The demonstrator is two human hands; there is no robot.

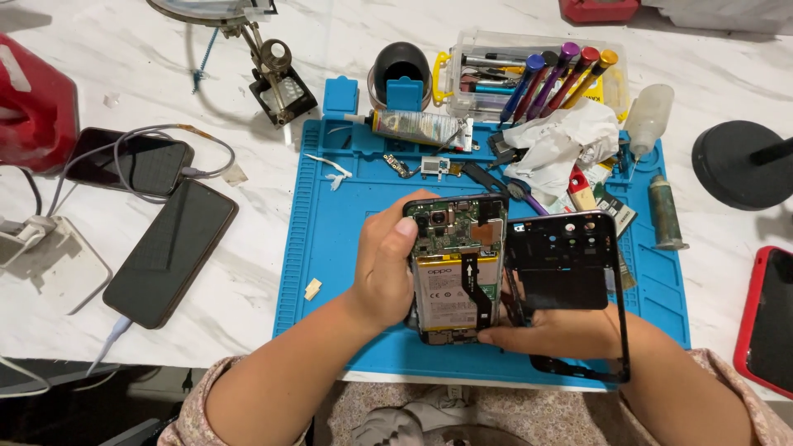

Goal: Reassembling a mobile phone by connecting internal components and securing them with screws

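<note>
My left hand (384, 264) grips the left edge of an opened phone (456, 268), its green circuit board, camera and pale battery facing up. My right hand (552, 330) holds the black back cover (570, 277) of the phone, swung away to the right, with a fingertip touching the phone's lower right corner. Both are held just above a blue work mat (330, 239).
Two dark phones (169, 252) lie on the marble table at left with cables. A tool box of coloured screwdrivers (545, 78), a glue tube (417, 128), crumpled tissue (562, 140), a small bottle (648, 116) and tiny parts sit at the mat's far edge. A red-cased phone (768, 318) lies at right.
</note>
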